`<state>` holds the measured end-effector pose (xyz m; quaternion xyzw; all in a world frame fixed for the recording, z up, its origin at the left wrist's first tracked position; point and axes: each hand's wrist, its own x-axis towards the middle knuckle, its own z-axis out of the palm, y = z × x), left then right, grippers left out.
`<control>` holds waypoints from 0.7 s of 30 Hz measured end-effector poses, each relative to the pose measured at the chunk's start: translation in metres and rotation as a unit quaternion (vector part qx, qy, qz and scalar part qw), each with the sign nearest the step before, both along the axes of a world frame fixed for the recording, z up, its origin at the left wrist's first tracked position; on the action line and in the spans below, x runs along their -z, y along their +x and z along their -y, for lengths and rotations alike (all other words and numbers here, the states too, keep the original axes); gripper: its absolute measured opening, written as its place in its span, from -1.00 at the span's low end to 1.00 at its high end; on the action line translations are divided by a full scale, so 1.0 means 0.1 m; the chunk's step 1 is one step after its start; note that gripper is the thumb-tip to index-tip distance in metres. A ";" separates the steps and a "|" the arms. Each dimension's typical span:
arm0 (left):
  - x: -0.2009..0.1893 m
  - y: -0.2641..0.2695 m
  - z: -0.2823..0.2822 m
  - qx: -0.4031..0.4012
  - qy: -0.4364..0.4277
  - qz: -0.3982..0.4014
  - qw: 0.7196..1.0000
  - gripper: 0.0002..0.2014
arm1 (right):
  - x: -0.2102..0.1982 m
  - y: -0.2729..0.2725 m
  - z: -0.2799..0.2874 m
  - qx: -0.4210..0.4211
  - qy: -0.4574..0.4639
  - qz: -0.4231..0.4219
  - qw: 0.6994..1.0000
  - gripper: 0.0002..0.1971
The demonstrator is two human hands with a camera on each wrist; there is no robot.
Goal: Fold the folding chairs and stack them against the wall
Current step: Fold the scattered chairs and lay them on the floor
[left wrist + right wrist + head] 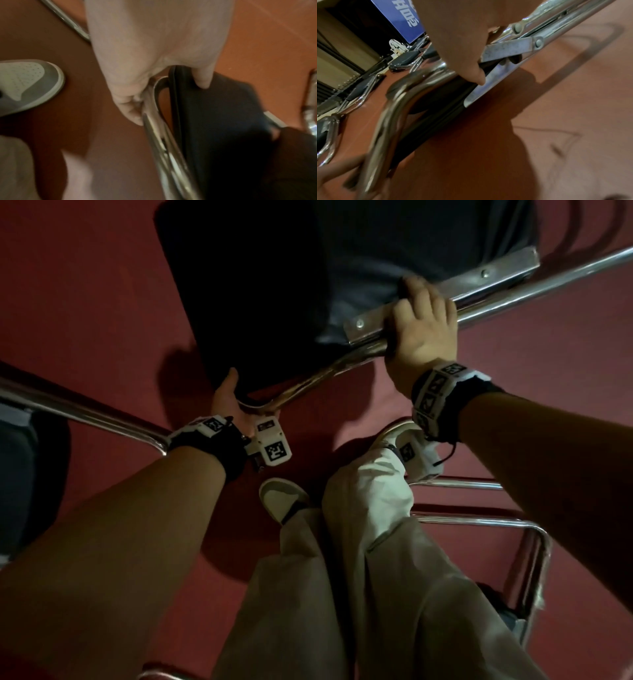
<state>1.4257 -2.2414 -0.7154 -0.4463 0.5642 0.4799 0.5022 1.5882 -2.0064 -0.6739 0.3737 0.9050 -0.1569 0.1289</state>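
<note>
At nine o'clock in the head view a second chair [78,409] shows only a chrome tube and a dark seat edge. Just right of it, at about seven o'clock of the folded chair [260,302], the left hand [227,402] holds the bent corner of the frame: in the left wrist view its fingers [130,106] are curled round the chrome tube and the thumb presses on the dark seat pad [223,121]. The chair lies flat-folded and tilted over the red floor [102,285], ahead of the person's shoes, its pad running up toward twelve o'clock. At three o'clock of the pad the right hand [423,333] is clamped over the side tube [548,280] beside the riveted steel bracket [445,292]; the right wrist view shows its fingertip near the hinge link [508,50]. At five o'clock a third chair frame [496,522] stands by the right leg. No wall is in the head view; the right wrist view shows more chairs [402,60] at ten o'clock near a blue sign.

The chair looks stiff and fairly heavy, with smooth, likely slippery tubing. The tubes are the safe hold; the hinge links could pinch fingers.
</note>
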 end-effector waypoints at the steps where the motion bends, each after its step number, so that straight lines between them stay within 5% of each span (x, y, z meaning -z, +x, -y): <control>1: 0.04 0.05 -0.02 -0.006 0.003 -0.003 1.000 -0.18 | 0.10 0.06 0.04 0.001 0.003 -0.011 1.000 -0.62; 4: 0.26 0.17 -0.02 -0.014 0.009 -0.011 1.000 -0.37 | 0.43 0.28 0.18 0.000 0.006 -0.051 0.999 -0.70; 13: 0.64 0.31 -0.07 0.025 0.013 -0.039 0.999 -0.51 | 1.02 0.51 0.28 0.025 -0.004 -0.068 0.997 -0.78; 21: 0.69 0.37 -0.15 0.057 -0.002 -0.022 0.998 -0.59 | 1.21 0.54 0.33 0.048 -0.001 -0.064 0.997 -0.87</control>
